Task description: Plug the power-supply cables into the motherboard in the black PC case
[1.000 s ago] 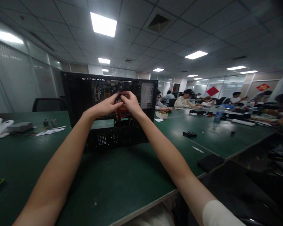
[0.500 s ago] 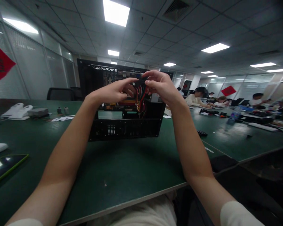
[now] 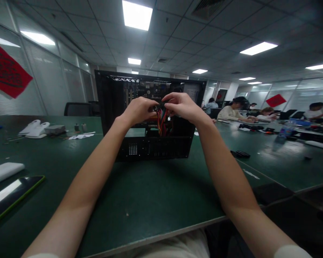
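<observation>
A black open computer case (image 3: 168, 147) stands upright on the green table, its inside turned toward me. Part of a motherboard (image 3: 148, 91) shows behind my fingers. Red, yellow and black cables (image 3: 161, 123) hang in a bundle at the middle of the case. From the left, my left hand (image 3: 140, 110) closes its fingertips on the top of this bundle. My right hand (image 3: 182, 106) pinches the same place from the right, thumb and forefinger on a dark piece at the cable ends. The fingers partly cover that piece.
On the green table (image 3: 161, 200), a phone with a green edge (image 3: 13, 199) and a white box-like object (image 3: 5, 172) lie at left. White items (image 3: 34, 128) and a grey block (image 3: 55, 129) are behind them. People (image 3: 233, 111) sit at the right, near a plastic bottle (image 3: 286, 129).
Both hands have come down slightly with the top of the cable bundle, lower against the case. The whole scene has shifted somewhat to the right in view.
</observation>
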A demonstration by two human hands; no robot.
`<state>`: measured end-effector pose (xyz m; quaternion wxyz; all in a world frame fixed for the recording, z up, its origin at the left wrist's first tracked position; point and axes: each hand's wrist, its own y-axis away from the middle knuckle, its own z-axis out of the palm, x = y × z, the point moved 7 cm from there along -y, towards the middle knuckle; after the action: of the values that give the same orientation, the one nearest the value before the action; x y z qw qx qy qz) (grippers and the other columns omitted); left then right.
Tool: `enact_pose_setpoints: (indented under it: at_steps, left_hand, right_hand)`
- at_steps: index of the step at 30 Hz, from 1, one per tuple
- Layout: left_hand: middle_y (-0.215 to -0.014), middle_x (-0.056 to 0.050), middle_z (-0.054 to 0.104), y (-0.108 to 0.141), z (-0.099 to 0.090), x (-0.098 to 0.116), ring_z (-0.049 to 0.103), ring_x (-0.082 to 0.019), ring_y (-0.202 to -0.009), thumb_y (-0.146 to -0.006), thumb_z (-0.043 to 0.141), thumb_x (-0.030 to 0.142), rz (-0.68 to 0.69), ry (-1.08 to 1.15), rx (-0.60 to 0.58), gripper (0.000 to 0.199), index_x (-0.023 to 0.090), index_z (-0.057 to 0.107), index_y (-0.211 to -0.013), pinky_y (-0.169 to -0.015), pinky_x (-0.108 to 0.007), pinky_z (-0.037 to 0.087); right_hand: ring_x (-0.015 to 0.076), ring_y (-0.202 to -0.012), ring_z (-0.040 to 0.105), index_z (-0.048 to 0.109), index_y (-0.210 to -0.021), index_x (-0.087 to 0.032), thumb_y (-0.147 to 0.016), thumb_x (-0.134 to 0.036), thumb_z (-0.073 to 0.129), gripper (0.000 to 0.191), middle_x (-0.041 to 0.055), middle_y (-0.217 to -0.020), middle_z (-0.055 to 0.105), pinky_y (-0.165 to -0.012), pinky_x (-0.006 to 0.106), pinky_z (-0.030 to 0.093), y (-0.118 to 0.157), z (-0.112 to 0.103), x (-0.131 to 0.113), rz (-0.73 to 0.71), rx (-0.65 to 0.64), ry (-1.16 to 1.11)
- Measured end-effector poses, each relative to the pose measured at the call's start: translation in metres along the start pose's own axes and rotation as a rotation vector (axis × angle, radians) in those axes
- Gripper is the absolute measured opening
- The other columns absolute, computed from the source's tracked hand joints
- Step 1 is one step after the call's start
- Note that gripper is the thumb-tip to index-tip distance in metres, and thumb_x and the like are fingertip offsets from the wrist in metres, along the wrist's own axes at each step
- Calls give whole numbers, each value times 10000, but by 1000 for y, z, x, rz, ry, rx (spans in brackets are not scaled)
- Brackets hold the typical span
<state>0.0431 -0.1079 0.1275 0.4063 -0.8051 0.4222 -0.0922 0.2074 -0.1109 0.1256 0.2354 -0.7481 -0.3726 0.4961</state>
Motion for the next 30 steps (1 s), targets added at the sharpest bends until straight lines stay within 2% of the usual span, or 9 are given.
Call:
enact_pose_setpoints:
  at_steps: [3,9,15,18,20,22,25,27,30]
  left_hand:
    - [-1048,-73,800,2,-6,-3,730,-232,-987,-903,704,332,36,-52,16,352,220,798,-1223,-934,-361,529]
    - [-977,-39,784,8,-4,-3,724,-212,-918,-925,680,365,82,-103,-21,297,257,798,-1175,-852,-321,522]
    - [-1084,-96,792,12,0,-3,733,-239,-948,-971,642,370,17,-241,18,434,239,706,-1379,-783,-308,515]
    - [-1146,-131,784,12,0,0,742,-265,-969,-1006,587,365,-51,-316,-12,464,220,661,-1441,-801,-331,531]
    - [-1187,-143,777,11,2,0,746,-287,-1001,-1020,555,348,-99,-346,-46,451,226,656,-1442,-826,-357,546]
    - [-1228,-150,768,10,4,-1,744,-309,-1049,-1028,530,327,-145,-357,-74,442,237,651,-1444,-853,-385,557]
    - [-1219,-170,769,10,15,-6,745,-342,-1071,-1041,494,331,-208,-360,-149,427,214,673,-1410,-864,-420,567]
    - [-1204,-185,771,10,25,-10,747,-356,-1061,-1050,471,342,-234,-347,-201,423,185,696,-1373,-858,-430,571]
    - [-1247,-176,760,12,37,-14,741,-345,-1074,-1050,467,327,-242,-304,-250,421,192,698,-1375,-859,-417,570]
  right_hand:
    - [146,-645,624,743,-1037,-177,-885,-199,794,161,6,-735,623,-537,260,555,-3,3,6,17,-3,8]
    - [133,-649,620,735,-1080,-162,-899,-231,778,198,15,-778,681,-563,255,554,-4,12,2,18,-79,18]
    - [119,-656,621,732,-1138,-159,-913,-287,758,260,21,-813,708,-567,229,548,-5,12,7,15,-67,-46]
    - [128,-694,641,728,-1195,-158,-974,-319,666,280,29,-840,711,-601,231,565,-10,12,15,-4,-22,-4]
    - [152,-785,678,723,-1234,-157,-1030,-305,541,310,49,-915,725,-701,268,601,-12,12,18,-24,26,121]
    - [198,-985,699,713,-1286,-159,-1037,-227,456,364,89,-1089,733,-887,345,610,-11,15,14,-89,65,335]
    - [276,-1289,593,667,-1390,-165,-975,-106,460,467,151,-1404,631,-1085,447,530,-3,32,0,-213,22,714]
    - [307,-1339,543,643,-1424,-168,-964,-92,479,494,172,-1474,579,-1064,465,534,3,44,-1,-207,-43,909]
    - [319,-1303,552,654,-1416,-171,-997,-135,502,447,177,-1409,620,-987,438,556,9,52,10,-111,-108,1058]
